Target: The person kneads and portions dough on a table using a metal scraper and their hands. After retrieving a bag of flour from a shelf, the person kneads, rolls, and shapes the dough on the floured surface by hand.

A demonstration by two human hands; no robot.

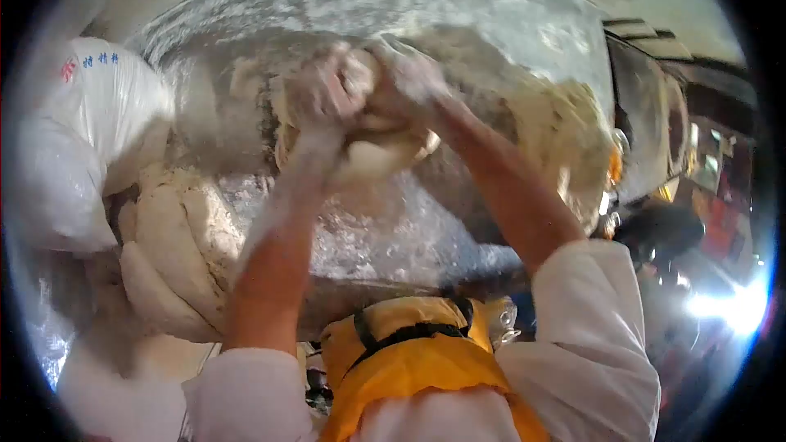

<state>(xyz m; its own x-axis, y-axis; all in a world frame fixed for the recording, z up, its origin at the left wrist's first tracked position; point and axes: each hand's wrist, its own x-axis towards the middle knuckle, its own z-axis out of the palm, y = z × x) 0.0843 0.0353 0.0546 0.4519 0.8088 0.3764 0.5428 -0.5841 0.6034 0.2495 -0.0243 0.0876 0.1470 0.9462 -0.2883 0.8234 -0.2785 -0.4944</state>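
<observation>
A pale piece of dough (pixel 377 157) lies on the floured metal worktop (pixel 385 237) in front of me. My left hand (pixel 330 86), dusted with flour, is closed on the dough's far part with its fingers curled. Beside it, my right hand (pixel 407 74) also grips the dough, its fingers bent and partly hidden behind the back of the hand. Both hands are slightly blurred, and a fold of dough shows between them. Both arms reach forward over the near edge of the worktop.
A large floury dough mass (pixel 565 143) lies to the right. Long dough pieces (pixel 168 237) are piled on the left, beside white plastic bags (pixel 115 102) with printed characters. A bright light (pixel 729 307) glares at the far right.
</observation>
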